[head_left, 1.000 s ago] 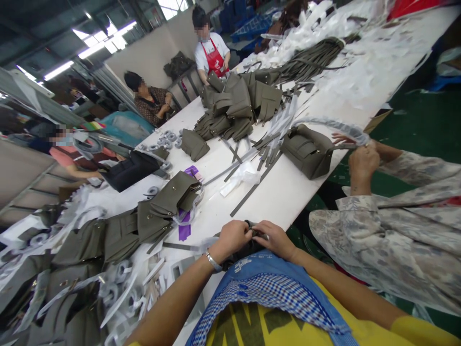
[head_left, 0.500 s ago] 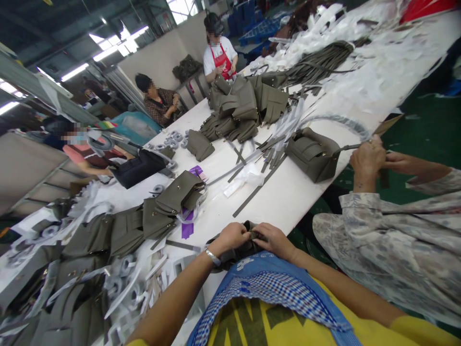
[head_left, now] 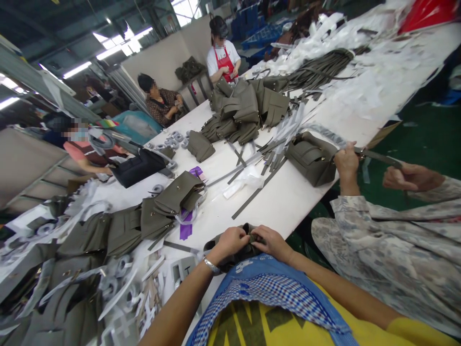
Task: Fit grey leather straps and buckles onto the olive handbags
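A dark olive handbag (head_left: 224,262) rests against my apron at the table's edge, mostly covered by my hands and forearms. My left hand (head_left: 232,242), with a metal bracelet at the wrist, pinches the bag's upper part. My right hand (head_left: 270,241) is closed on the same part from the other side, thumb and fingertips meeting close to the left ones. What exactly lies between the fingertips is too small to make out. Left of my hands, an olive strap (head_left: 180,247) and a purple piece (head_left: 186,230) lie beside a finished-looking olive bag (head_left: 178,194).
A large pile of olive bags (head_left: 245,103) and bundled straps (head_left: 320,67) covers the far table (head_left: 277,197). More bags (head_left: 86,235) and wrapping scraps lie at left. Close on my right, a co-worker's hands (head_left: 347,166) pull a strap of another bag (head_left: 311,158). Several people sit opposite.
The co-worker's hands on the right have moved apart, stretching a strap between them. My own hands stay at the bag with only small finger movement.
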Tool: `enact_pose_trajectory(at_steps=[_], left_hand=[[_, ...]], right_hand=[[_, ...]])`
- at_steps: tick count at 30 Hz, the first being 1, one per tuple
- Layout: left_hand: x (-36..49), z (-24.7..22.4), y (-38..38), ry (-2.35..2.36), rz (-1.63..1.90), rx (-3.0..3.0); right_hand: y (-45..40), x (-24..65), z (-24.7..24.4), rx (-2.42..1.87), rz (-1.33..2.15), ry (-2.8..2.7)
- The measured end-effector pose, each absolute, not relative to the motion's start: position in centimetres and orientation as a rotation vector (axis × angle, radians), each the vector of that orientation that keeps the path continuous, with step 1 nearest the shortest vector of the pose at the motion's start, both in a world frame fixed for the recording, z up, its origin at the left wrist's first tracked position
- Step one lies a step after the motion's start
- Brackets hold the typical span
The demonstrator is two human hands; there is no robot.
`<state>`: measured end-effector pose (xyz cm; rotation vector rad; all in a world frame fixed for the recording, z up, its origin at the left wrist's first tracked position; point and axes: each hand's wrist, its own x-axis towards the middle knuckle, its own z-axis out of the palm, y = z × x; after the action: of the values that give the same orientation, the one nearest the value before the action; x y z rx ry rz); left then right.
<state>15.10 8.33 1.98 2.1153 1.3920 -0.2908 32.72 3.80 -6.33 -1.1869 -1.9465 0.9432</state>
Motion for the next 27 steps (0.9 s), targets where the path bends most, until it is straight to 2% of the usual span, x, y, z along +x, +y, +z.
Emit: enact_pose_trajectory(at_steps=[12,17,21,27], left_hand=[[16.4,1.6,7.1,1.471,-0.286,2.17],[15.6,1.3,6.5,1.467,-0.103,2.174],[14.9,0.6,6.2,1.357,-0.012,2.19],[14.6,-0.3,5.7,1.386,0.008,2.184]], right_hand=[[3.7,33.2,-6.6,-1.208,1.102,-1.799],[3.4,33.3,-5.9,-1.396,1.19,-1.648],[3.6,33.3,-5.4,-1.548,1.315,-1.559],[4.0,33.8,-5.0,-1.45,1.656,-1.319]])
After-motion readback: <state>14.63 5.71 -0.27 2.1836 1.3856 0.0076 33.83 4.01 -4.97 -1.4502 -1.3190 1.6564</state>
